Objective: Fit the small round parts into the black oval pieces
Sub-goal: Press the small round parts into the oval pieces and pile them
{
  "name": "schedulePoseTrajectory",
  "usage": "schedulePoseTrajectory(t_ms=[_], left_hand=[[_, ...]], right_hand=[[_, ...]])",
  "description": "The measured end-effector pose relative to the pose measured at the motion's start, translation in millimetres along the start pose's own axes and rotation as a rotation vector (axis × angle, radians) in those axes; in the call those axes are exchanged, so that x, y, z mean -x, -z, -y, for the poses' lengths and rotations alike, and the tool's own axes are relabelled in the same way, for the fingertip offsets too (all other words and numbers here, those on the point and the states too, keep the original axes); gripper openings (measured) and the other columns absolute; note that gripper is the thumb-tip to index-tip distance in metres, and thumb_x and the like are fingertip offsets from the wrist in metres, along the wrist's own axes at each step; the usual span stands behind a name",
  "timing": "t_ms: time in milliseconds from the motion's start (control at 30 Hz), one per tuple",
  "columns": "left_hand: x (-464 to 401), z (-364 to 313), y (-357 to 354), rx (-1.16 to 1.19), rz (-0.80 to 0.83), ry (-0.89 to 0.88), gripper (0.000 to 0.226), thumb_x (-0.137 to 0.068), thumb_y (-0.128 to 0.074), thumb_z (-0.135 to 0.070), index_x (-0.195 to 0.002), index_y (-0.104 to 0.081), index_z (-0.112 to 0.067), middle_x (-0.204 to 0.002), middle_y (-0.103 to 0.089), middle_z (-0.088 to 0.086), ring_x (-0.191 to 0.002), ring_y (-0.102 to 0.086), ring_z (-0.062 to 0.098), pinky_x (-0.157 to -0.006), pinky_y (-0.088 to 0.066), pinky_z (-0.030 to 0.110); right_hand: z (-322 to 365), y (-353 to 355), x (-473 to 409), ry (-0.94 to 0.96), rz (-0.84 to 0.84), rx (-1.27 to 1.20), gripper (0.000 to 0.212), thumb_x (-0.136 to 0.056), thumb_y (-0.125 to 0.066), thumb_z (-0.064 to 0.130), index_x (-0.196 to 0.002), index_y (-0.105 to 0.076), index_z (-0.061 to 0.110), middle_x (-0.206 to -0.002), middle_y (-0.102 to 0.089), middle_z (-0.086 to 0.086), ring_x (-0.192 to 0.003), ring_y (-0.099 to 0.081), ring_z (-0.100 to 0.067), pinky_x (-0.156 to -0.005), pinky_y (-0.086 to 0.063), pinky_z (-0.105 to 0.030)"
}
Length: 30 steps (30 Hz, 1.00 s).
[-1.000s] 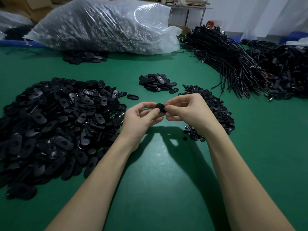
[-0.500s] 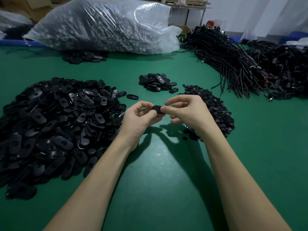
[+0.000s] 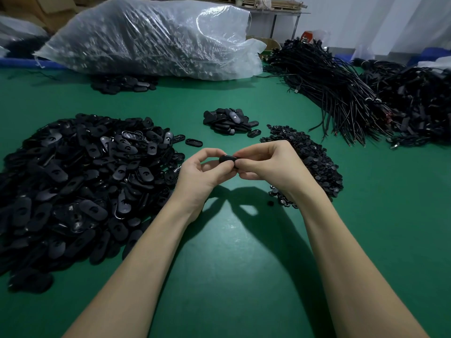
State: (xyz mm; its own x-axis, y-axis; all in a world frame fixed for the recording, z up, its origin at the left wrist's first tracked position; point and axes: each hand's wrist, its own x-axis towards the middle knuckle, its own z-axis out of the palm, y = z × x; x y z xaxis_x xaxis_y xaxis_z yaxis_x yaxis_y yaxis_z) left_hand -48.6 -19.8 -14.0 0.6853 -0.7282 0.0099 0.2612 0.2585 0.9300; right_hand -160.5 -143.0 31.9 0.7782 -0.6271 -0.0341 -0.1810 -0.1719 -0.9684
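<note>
A black oval piece (image 3: 227, 159) is held above the green table between both hands. My left hand (image 3: 202, 174) grips its left end with thumb and curled fingers. My right hand (image 3: 268, 164) pinches its right end, and the fingers hide most of the piece. Whether a small round part sits in it cannot be seen. A large heap of black oval pieces (image 3: 80, 181) lies to the left. A heap of small round parts (image 3: 314, 162) lies just behind my right hand. A small pile of oval pieces (image 3: 229, 120) rests farther back.
A big clear plastic bag (image 3: 151, 37) full of parts lies at the back. Bundles of black cables (image 3: 341, 93) cover the back right. One loose oval piece (image 3: 194, 142) and a stray round part (image 3: 270, 203) lie on the green table (image 3: 231, 264).
The hands stay together over the same spot. My right fingers have curled back in onto the oval piece after opening slightly half a second ago.
</note>
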Motion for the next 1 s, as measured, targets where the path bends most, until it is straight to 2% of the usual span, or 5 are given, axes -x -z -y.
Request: schedulePoseTrajectory(t_ms=[167, 333, 733, 867, 1000], left_hand=[[-1, 4, 0, -0.064, -0.004, 0.004, 0.016, -0.089, -0.07, 0.004, -0.102, -0.065, -0.003, -0.089, -0.077, 0.012, -0.088, -0.076, 0.024, -0.089, -0.06, 0.032], [1, 6, -2, -0.204, 0.021, -0.031, 0.015, -0.092, -0.065, 0.007, -0.101, -0.07, -0.004, -0.089, -0.078, 0.01, -0.086, -0.076, 0.019, -0.079, -0.057, 0.021], [3, 6, -3, -0.192, -0.034, -0.03, 0.013, -0.092, -0.065, 0.007, -0.096, -0.067, -0.005, -0.084, -0.077, 0.008, -0.082, -0.076, 0.02, -0.077, -0.057, 0.021], [1, 8, -2, -0.208, -0.037, -0.033, 0.014, -0.091, -0.065, 0.008, -0.093, -0.067, -0.006, -0.082, -0.077, 0.006, -0.08, -0.076, 0.019, -0.076, -0.058, 0.021], [-1, 12, -2, -0.275, -0.07, -0.048, 0.015, -0.09, -0.067, 0.006, -0.09, -0.068, -0.009, -0.082, -0.076, 0.007, -0.08, -0.077, 0.022, -0.078, -0.059, 0.026]], right_hand=[[-1, 0, 1, -0.007, -0.01, 0.049, 0.013, -0.085, -0.081, 0.004, -0.097, -0.081, 0.009, -0.083, -0.08, -0.007, -0.081, -0.079, -0.023, -0.072, -0.061, -0.022], [-5, -3, 0, 0.012, -0.051, 0.182, 0.013, -0.084, -0.079, 0.003, -0.092, -0.082, 0.013, -0.078, -0.079, -0.005, -0.072, -0.077, -0.019, -0.073, -0.063, -0.026], [-4, -4, 2, 0.004, -0.015, 0.08, 0.016, -0.085, -0.081, 0.002, -0.086, -0.081, 0.018, -0.08, -0.079, -0.006, -0.078, -0.078, -0.022, -0.072, -0.062, -0.023], [-6, -6, 1, 0.008, -0.041, 0.129, 0.013, -0.084, -0.081, 0.003, -0.088, -0.082, 0.016, -0.076, -0.079, -0.003, -0.071, -0.077, -0.017, -0.069, -0.061, -0.022], [-8, -9, 0, 0.044, -0.089, 0.277, 0.017, -0.084, -0.079, 0.007, -0.081, -0.079, 0.024, -0.069, -0.077, 0.002, -0.062, -0.074, -0.008, -0.065, -0.061, -0.019]])
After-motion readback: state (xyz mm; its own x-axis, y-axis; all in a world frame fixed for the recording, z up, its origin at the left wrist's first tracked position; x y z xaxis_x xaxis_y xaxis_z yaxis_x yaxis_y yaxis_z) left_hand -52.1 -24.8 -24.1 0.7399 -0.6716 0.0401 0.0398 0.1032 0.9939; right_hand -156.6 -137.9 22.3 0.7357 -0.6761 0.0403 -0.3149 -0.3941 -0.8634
